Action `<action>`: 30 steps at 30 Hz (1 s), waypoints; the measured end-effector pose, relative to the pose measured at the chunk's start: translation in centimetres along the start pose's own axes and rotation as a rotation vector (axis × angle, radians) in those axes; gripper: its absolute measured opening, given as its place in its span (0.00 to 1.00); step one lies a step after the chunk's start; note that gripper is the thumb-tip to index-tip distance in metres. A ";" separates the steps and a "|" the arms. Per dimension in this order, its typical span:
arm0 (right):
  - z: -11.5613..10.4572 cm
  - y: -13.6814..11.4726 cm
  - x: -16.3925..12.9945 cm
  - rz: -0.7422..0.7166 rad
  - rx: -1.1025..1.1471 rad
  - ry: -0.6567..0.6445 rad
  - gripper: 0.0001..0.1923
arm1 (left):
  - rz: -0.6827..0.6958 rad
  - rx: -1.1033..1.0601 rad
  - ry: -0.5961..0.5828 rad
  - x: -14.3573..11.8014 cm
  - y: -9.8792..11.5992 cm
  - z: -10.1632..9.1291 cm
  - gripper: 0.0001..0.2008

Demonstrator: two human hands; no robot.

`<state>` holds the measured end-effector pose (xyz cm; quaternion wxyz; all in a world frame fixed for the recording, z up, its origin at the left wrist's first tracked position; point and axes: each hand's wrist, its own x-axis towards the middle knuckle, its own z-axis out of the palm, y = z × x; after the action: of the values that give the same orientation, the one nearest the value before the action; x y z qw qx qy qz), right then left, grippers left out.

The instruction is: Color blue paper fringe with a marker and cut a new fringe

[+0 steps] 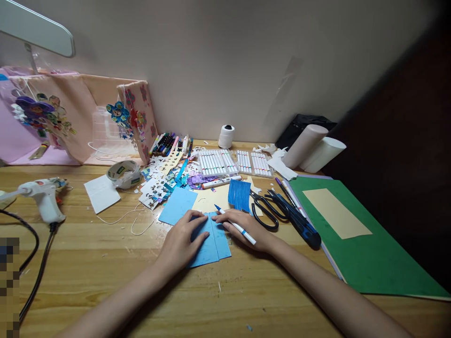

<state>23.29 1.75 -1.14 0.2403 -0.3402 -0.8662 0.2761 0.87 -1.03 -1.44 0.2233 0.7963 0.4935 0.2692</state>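
My left hand (183, 239) lies flat on a folded light blue paper (214, 244) on the wooden desk, fingers spread over its left flap. My right hand (243, 225) rests on the paper's upper right edge and holds a white marker with a blue tip (235, 225) between its fingers, the tip pointing up-left. Another light blue sheet (178, 205) lies just behind the left hand. A darker blue coloured piece (239, 195) sits on a cream sheet (209, 199) beyond the right hand.
Black scissors (264, 209) and a blue utility knife (303, 225) lie right of my hands, by a green board (366, 253). Marker trays (234, 163), paper scraps (162, 180), a tape roll (123, 172) and a thread spool (226, 136) sit behind. A glue gun (42, 197) with its cable lies left.
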 end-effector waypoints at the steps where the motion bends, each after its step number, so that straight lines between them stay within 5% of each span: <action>1: 0.0 0.0 0.0 0.000 0.004 -0.001 0.11 | 0.001 -0.002 0.004 0.0 0.0 0.0 0.15; 13: -0.2 -0.8 0.1 -0.043 0.038 -0.001 0.18 | -0.024 0.022 -0.023 -0.1 0.0 0.0 0.16; 18: 0.3 -0.8 0.0 0.068 0.046 0.148 0.10 | -0.019 0.019 -0.008 -0.1 -0.1 0.1 0.16; 30: -0.3 -1.0 0.2 0.113 0.232 0.087 0.07 | -0.040 0.033 -0.038 -0.1 0.1 -0.1 0.17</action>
<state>22.84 1.36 -0.20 0.2996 -0.3700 -0.7965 0.3727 0.81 -1.10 -1.32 0.2247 0.7949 0.5093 0.2414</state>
